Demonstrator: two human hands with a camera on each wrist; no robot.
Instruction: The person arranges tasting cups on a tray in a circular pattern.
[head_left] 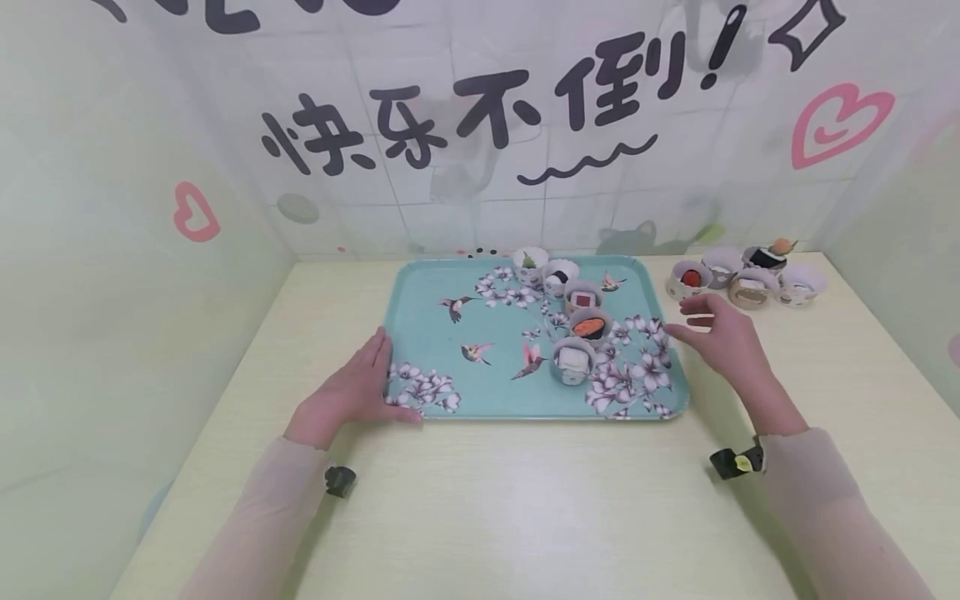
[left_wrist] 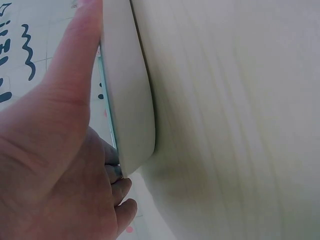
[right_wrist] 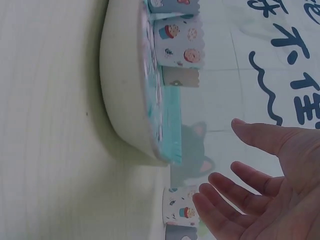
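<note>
Sleeves (head_left: pixel 832 525) nearest; we see left hand (head_left: pixel 348 390), fingers together against tray (head_left: pixel 420 312), right hand (head_left: pixel 726 340) spread, empty; we reckon jerky pushing could topple its cups (head_left: pixel 572 379).

From my remote seat I see the tray (head_left: pixel 487 396) on the desk (head_left: pixel 510 500), with the rear wall (head_left: pixel 495 225) behind it at twelve o'clock. Reading the tray as a dial, I find five cups (head_left: pixel 584 286) in a bowed row from twelve round to four. My left hand (head_left: pixel 356 387) lies along its nine o'clock side, thumb near the seven o'clock corner; my right hand (head_left: pixel 716 333) is near the three o'clock side. Past the two o'clock corner, a cluster of cups (head_left: pixel 753 301) stands on the desk, beyond my right hand: one each at nine, eleven, one, three and six.
</note>
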